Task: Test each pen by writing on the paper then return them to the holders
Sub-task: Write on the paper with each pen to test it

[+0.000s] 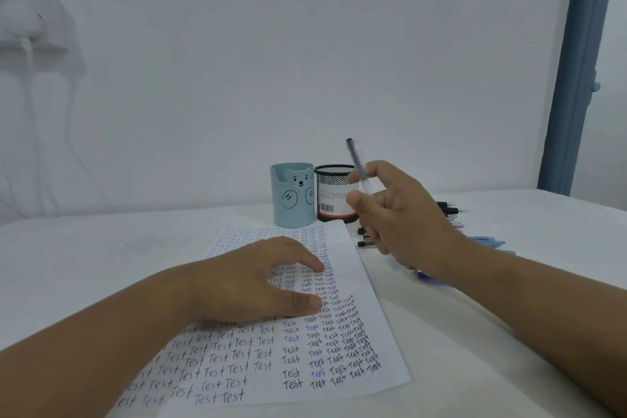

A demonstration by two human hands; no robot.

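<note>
1. Pale, bare wall (305,44) behind a white table (84,265); blue-grey upright post (576,61) at the far right; white wall fixture with hanging cables (37,30) at the far left.
2. Sheet of paper (353,248) lying flat on the table, tilted slightly, covered in rows of the handwritten word "Test" in black and some blue ink.
3. Left hand (251,282) resting palm down on the paper, fingers relaxed and spread, grasping nothing, thumb and forefinger tips touching the sheet.
4. Right hand (400,214) raised above the table just right of the paper, gripping a pen (358,163) between thumb and fingers; pen slanted, dark end pointing up and to the left, clear barrel running down into the grip.
5. Light blue holder with a bear face (292,195) standing upright just beyond the top edge of the paper.
6. Black mesh holder (334,193) touching or just beside the blue one on its right, a white barcode label on its front, partly hidden by the right hand.
7. More pens (448,209) lying on the table behind and right of the right hand, mostly hidden; dark pen ends (364,237) showing below the fingers; a blue pen tip (422,275) showing under the wrist.
</note>
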